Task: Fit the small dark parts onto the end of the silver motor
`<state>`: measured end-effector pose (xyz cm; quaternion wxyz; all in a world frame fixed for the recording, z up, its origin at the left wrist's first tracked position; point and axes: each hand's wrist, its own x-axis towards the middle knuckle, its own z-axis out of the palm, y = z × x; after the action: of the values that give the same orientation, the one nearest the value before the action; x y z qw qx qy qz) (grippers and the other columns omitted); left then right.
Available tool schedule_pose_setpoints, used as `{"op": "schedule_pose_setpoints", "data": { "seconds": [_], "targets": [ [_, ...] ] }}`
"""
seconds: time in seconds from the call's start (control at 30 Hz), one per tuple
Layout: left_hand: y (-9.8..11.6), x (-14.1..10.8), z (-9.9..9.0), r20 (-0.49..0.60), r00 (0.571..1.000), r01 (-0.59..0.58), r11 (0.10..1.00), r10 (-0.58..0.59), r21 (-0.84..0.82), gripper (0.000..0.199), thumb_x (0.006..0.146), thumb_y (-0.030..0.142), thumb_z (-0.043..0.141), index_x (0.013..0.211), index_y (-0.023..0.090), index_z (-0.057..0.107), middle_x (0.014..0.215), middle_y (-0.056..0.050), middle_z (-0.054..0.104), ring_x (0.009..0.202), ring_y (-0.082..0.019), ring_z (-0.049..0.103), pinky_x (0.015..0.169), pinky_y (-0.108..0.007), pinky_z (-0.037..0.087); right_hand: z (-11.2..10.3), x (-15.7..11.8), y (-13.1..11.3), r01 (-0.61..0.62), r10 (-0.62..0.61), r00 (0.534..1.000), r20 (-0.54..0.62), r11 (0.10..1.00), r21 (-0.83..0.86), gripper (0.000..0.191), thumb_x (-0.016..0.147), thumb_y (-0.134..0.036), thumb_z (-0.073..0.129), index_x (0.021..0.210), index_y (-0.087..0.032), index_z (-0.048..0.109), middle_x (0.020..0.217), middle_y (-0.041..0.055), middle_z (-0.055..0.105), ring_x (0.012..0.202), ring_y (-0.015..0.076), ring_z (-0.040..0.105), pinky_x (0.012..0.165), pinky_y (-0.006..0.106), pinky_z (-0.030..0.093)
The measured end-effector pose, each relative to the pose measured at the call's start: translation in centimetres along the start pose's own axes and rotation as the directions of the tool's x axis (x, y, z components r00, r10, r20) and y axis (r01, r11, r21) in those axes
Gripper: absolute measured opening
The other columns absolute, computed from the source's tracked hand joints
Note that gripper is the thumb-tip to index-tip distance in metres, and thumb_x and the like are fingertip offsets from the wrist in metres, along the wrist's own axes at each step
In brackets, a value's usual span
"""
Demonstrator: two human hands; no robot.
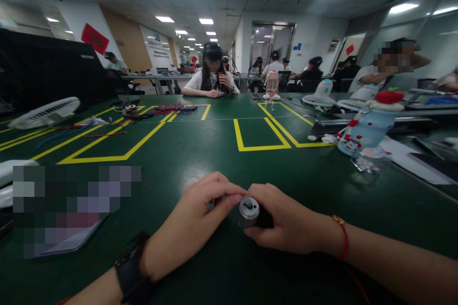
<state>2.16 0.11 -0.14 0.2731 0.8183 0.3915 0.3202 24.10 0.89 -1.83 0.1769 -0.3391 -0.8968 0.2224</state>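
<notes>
A small silver cylindrical motor stands with its round end facing up, low over the green table. My right hand is wrapped round it, thumb in front and fingers behind. From the other side my left hand comes in with thumb and index finger closed together at the motor's upper edge. Whatever lies between those two fingertips, if anything, is too small to make out. The motor's lower part is partly hidden in shadow and by my right hand.
Yellow tape outlines mark the table. A blue bottle with a red lid stands right, by a small clear packet. Red and blue wires lie far left, near a white fan. A person sits opposite.
</notes>
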Motion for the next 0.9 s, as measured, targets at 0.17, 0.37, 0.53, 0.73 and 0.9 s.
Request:
{"op": "schedule_pose_setpoints", "data": {
  "seconds": [0.17, 0.37, 0.53, 0.73, 0.9],
  "targets": [
    [0.3, 0.2, 0.2, 0.009, 1.0, 0.015, 1.0, -0.015, 0.005, 0.016, 0.093, 0.025, 0.058, 0.099, 0.029, 0.073, 0.09, -0.001, 0.063, 0.082, -0.017, 0.059, 0.071, -0.028, 0.045, 0.0, 0.1, 0.0, 0.01, -0.01, 1.0, 0.006, 1.0, -0.019, 0.027, 0.076, -0.026, 0.068, 0.098, -0.018, 0.054, 0.092, 0.0028, 0.056, 0.078, 0.0179, 0.048, 0.071, 0.032, 0.037],
    [0.7, 0.4, 0.5, 0.026, 0.999, 0.034, 0.999, -0.033, -0.012, 0.016, 0.092, 0.026, 0.06, 0.098, 0.03, 0.074, 0.087, -0.001, 0.061, 0.078, -0.017, 0.058, 0.066, -0.027, 0.044, 0.1, 0.1, 0.0, 0.019, -0.019, 1.0, -0.004, 1.0, -0.023, 0.024, 0.077, -0.026, 0.067, 0.096, -0.018, 0.053, 0.093, 0.0035, 0.056, 0.08, 0.0184, 0.048, 0.072, 0.032, 0.037],
    [0.9, 0.5, 0.5, 0.023, 0.998, 0.057, 0.997, -0.056, -0.052, 0.014, 0.091, 0.026, 0.061, 0.091, 0.027, 0.075, 0.083, -0.001, 0.06, 0.075, -0.016, 0.056, 0.064, -0.027, 0.042, 0.3, 0.2, 0.1, 0.013, -0.013, 1.0, 0.002, 1.0, -0.023, 0.025, 0.076, -0.026, 0.067, 0.096, -0.018, 0.053, 0.092, 0.0032, 0.055, 0.079, 0.0182, 0.048, 0.071, 0.032, 0.037],
    [1.1, 0.5, 0.4, -0.009, 0.998, 0.065, 0.994, -0.066, -0.093, 0.016, 0.092, 0.027, 0.06, 0.092, 0.026, 0.075, 0.083, -0.002, 0.061, 0.075, -0.017, 0.057, 0.066, -0.028, 0.043, 0.2, 0.2, 0.1, 0.005, -0.005, 1.0, 0.0, 1.0, -0.029, 0.026, 0.075, -0.026, 0.068, 0.096, -0.018, 0.053, 0.091, 0.0032, 0.055, 0.078, 0.0179, 0.047, 0.071, 0.032, 0.037],
    [0.9, 0.2, -0.1, -0.09, 0.993, 0.069, 0.991, -0.08, -0.118, 0.015, 0.091, 0.031, 0.061, 0.094, 0.028, 0.075, 0.083, -0.002, 0.062, 0.075, -0.018, 0.058, 0.067, -0.029, 0.043, 0.2, 0.1, 0.1, 0.005, -0.005, 1.0, -0.017, 1.0, -0.02, 0.028, 0.074, -0.025, 0.069, 0.094, -0.019, 0.052, 0.091, 0.0023, 0.056, 0.077, 0.0172, 0.047, 0.07, 0.031, 0.036]
  ]
}}
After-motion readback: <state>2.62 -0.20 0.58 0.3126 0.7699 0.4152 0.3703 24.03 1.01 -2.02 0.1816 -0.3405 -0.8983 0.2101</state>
